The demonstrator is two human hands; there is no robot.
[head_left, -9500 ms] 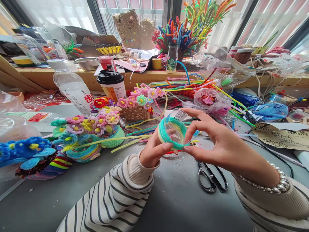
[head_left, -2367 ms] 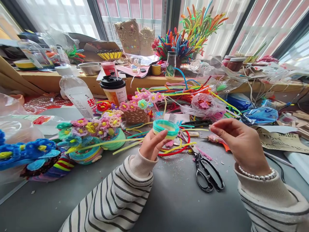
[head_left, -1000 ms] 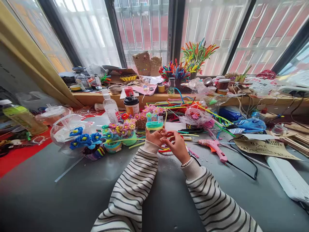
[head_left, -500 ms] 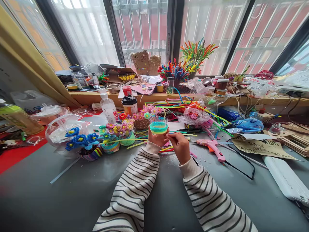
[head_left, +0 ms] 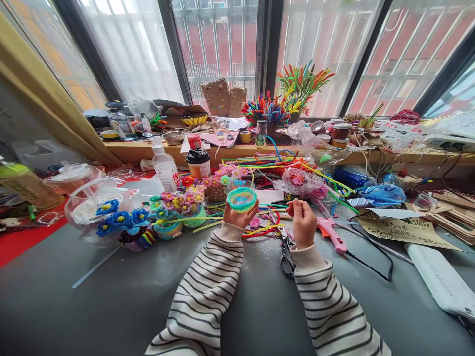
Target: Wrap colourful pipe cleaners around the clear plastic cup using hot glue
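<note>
My left hand (head_left: 239, 217) is closed round the lower part of a small clear cup (head_left: 242, 199) wrapped in teal and yellow pipe cleaner. The cup leans so that a round green-edged end faces me. My right hand (head_left: 303, 222) is off to the right of the cup, thumb and fingers pinched together; whatever may be between them is too small to make out. Just left of that hand, scissors (head_left: 286, 252) with black handles lie on the grey table. A pink glue gun (head_left: 336, 238) lies to its right, partly behind the hand.
On the left stand pots with fuzzy flowers (head_left: 124, 218) and a clear bottle (head_left: 165, 170). Behind my hands lies a heap of colored pipe cleaners (head_left: 260, 170). A brown paper sheet (head_left: 404, 230) and white power bank (head_left: 440, 277) lie at right.
My right hand has moved right, away from the cup, still pinched. The cup has tilted toward me in my left hand. The scissors have come into view.
</note>
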